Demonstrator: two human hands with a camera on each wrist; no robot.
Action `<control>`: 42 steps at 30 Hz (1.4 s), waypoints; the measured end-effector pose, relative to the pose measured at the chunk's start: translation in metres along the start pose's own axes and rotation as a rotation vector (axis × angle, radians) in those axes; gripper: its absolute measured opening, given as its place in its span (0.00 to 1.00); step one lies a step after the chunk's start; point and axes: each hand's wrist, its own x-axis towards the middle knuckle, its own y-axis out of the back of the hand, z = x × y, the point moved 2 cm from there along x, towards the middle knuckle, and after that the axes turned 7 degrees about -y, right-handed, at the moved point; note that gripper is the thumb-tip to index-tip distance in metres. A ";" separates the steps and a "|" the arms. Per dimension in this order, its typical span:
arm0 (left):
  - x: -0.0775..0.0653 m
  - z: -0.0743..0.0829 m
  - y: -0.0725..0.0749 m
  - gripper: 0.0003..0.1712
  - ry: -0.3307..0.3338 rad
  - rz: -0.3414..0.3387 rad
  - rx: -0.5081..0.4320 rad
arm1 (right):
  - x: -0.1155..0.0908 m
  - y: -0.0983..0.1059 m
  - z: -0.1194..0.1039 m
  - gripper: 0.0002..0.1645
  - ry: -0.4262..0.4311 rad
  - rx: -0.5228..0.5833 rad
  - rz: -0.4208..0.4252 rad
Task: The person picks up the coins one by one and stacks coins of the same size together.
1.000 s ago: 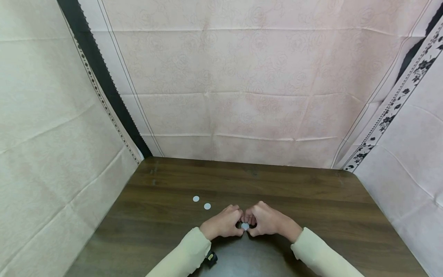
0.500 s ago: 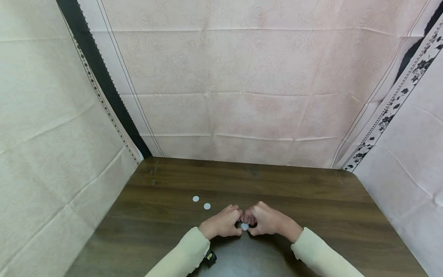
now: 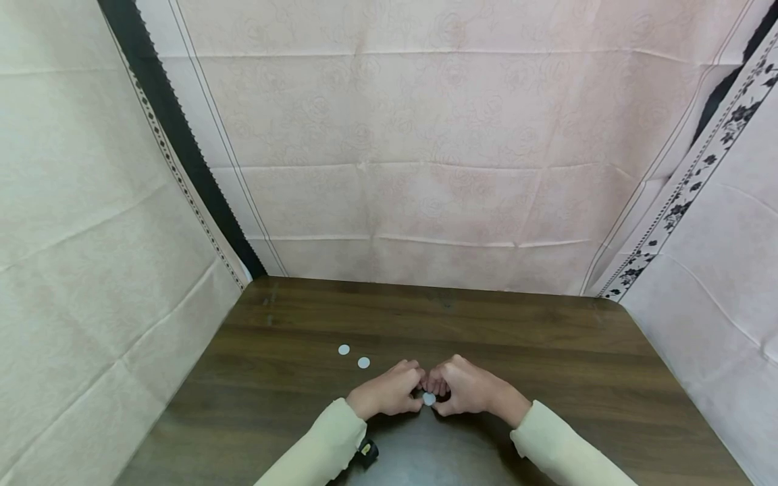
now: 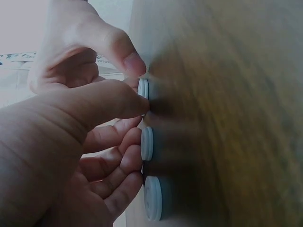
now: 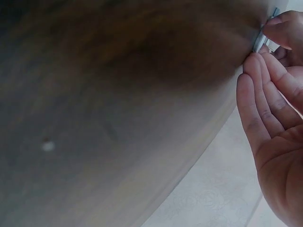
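Observation:
A small white disc (image 3: pixel 429 399) lies on the wooden table between my two hands, whose fingertips nearly meet around it. My left hand (image 3: pixel 392 390) is curled, with its thumb (image 4: pixel 128 100) overlapping the front of the disc in the left wrist view. From the other side my right hand (image 3: pixel 464 386) curls in, its thumb tip close beside the disc's near edge and its fingertips at the far edge. Seen edge-on, the disc (image 4: pixel 143 87) has a grooved rim and sits partly hidden behind the left thumb. The right wrist view shows fingertips right at the disc (image 5: pixel 259 41).
Two more white discs, one farther back (image 3: pixel 344 349) and one nearer (image 3: pixel 363 362), lie on the table left of the hands. A small black object (image 3: pixel 367 451) sits beneath the left sleeve. Pale cloth (image 3: pixel 413 169) hangs behind the table (image 3: pixel 547 324) and along both sides.
The disc between the hands has shifted very slightly left and nearer, with my left hand edging left. The right hand and the other two discs stay practically where they were.

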 end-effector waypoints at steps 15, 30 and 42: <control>-0.001 0.000 0.001 0.06 -0.006 -0.018 0.007 | 0.000 -0.001 -0.006 0.07 -0.032 -0.044 0.016; -0.001 -0.002 0.000 0.07 -0.029 -0.004 -0.023 | 0.000 -0.004 -0.015 0.06 -0.115 -0.063 0.079; 0.000 -0.005 0.000 0.08 -0.016 -0.014 -0.024 | 0.003 -0.007 -0.026 0.24 -0.160 -0.122 0.091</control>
